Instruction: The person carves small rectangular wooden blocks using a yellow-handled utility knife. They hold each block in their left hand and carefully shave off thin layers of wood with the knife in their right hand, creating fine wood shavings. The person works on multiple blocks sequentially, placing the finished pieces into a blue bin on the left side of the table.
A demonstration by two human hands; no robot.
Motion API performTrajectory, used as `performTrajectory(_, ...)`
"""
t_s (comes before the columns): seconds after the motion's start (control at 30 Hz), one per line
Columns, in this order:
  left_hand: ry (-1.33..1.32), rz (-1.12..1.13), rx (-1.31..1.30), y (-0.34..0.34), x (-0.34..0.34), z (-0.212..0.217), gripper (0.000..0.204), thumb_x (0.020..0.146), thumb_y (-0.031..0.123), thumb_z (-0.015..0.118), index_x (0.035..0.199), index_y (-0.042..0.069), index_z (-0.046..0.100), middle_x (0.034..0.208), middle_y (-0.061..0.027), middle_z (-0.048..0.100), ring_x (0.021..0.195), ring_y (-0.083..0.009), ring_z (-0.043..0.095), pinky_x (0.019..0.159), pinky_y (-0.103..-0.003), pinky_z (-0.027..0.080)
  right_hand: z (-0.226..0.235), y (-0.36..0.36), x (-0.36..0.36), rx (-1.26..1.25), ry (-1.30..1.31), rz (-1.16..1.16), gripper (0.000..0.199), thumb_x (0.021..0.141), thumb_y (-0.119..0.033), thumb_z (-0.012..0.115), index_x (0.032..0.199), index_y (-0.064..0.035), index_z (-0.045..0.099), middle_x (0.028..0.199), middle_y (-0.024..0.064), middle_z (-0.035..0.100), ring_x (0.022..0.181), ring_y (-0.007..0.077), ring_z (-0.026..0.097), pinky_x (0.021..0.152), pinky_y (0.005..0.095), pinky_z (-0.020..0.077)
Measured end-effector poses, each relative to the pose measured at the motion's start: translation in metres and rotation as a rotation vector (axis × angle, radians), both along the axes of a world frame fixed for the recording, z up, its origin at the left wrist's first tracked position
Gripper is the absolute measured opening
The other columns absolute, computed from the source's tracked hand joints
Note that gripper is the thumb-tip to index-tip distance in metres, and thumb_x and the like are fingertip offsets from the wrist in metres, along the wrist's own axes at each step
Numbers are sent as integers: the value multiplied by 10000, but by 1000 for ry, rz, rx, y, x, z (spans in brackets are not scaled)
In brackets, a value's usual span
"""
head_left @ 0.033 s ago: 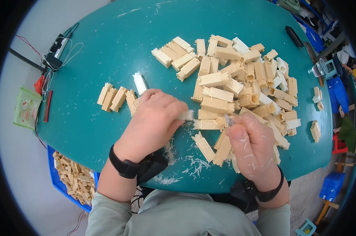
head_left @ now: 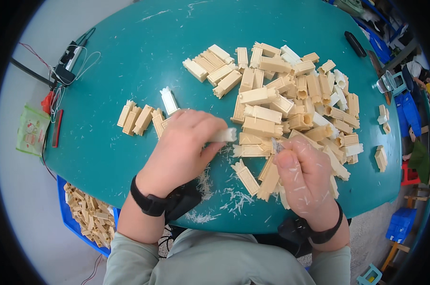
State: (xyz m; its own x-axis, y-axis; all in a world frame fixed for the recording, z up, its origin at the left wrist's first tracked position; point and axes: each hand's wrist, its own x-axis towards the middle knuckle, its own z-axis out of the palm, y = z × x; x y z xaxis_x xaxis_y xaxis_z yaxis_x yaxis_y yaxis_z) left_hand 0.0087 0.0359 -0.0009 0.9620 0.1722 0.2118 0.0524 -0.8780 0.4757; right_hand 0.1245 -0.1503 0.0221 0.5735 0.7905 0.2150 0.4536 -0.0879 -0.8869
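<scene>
In the head view, my left hand (head_left: 189, 137) is curled round a pale block (head_left: 228, 135) over the green counter (head_left: 129, 61), just left of the heaped blocks (head_left: 262, 112) — my grip covers its left end. My right hand (head_left: 307, 175) is clenched round a small pointed tool (head_left: 275, 145), mostly hidden, its exact shape hard to make out.

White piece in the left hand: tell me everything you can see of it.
The white piece is a short, pale block, seemingly plastic. Only one end shows, sticking out between the thumb and fingers of the left hand, which grips it; that end looks uneven, perhaps notched. The rest is hidden. It points roughly rightward, over the green table and just left of the pile of blocks, with a gap visible between them.
</scene>
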Motion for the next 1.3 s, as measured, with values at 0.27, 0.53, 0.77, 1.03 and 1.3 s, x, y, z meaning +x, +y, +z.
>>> performTrajectory(0.27,-262,-27,-1062,-22,-6,9,419,764,34,682,1149,23,516,960,-31,599,809,-80,552,678,-225,441,1,-1,-1,-34,26,70,265,833,-269,614,782,-15,560,624,104,514,516,233,510,490,307,413)
performTrajectory(0.53,-300,-204,-1414,-30,-7,5,358,835,-5,581,1157,29,427,1007,-67,580,899,-107,549,758,-248,442,-11,0,-2,12,-43,102,393,738,-358,716,846,-16,556,660,88,551,537,223,538,491,304,427)
performTrajectory(0.77,-324,-132,-1405,-39,-3,6,321,824,82,608,1079,62,413,1072,-181,573,906,-167,589,757,-264,475,-10,1,-7,-19,87,61,367,730,-291,734,902,-15,563,733,94,602,616,200,603,542,277,470)
performTrajectory(1.03,-452,-23,-1163,-39,-8,3,169,775,-80,606,919,-23,538,1089,-174,559,915,-171,597,744,-287,513,-11,1,-4,174,-71,-93,264,782,-241,675,886,-36,546,709,89,571,594,202,582,539,296,463)
performTrajectory(1.3,-688,-81,-641,-44,-2,-3,231,698,-131,634,877,-11,553,1098,-230,529,887,-251,628,747,-318,545,-8,-2,-9,24,-132,160,217,834,-236,595,830,-30,529,675,116,546,517,282,538,451,340,412)
